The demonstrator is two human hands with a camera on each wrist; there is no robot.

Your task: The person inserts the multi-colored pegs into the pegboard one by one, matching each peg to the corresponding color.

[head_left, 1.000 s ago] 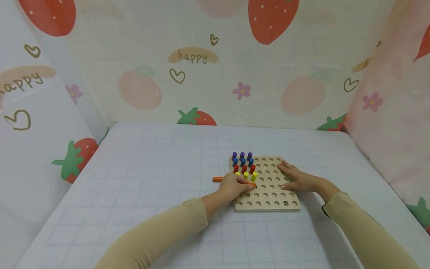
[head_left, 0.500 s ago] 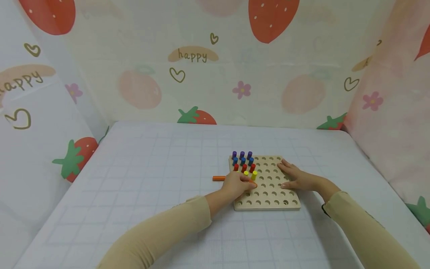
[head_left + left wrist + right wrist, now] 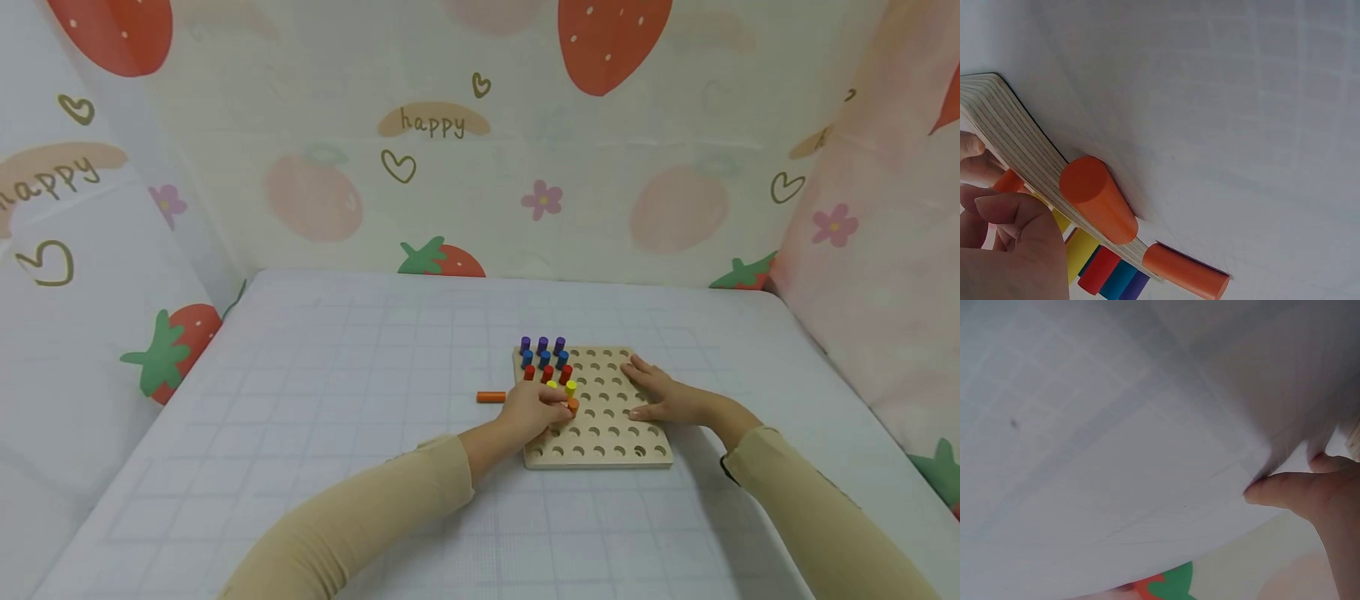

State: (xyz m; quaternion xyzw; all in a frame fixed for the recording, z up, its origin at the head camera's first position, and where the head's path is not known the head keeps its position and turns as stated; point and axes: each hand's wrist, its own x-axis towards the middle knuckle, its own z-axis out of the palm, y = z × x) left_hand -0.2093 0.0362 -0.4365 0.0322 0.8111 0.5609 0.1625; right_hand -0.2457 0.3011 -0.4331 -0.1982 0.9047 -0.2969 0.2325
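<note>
My left hand (image 3: 528,410) pinches an orange peg (image 3: 573,407) between thumb and fingers. The peg stands upright at a hole of the wooden pegboard (image 3: 615,458), just in front of the yellow row; whether it is fully seated cannot be made out. Partly behind the fingers, yellow pegs (image 3: 571,389) show; rows of red (image 3: 566,374), blue (image 3: 562,360) and purple pegs (image 3: 560,345) stand further back. My right hand (image 3: 666,397) rests with spread fingers on the board's right edge. In the right wrist view, that hand (image 3: 1316,494) appears at the right.
Beside the board's left edge lies an orange peg (image 3: 491,397). The left wrist view reveals two loose ones there, a nearer orange peg (image 3: 1100,200) and a farther orange peg (image 3: 1186,271). A grid-patterned white cloth (image 3: 360,383) covers the table; printed curtains (image 3: 465,200) hang around it.
The orange peg in my left hand has turned from lying nearly flat to upright at the hole. My left hand has shifted slightly right; the right hand keeps its place.
</note>
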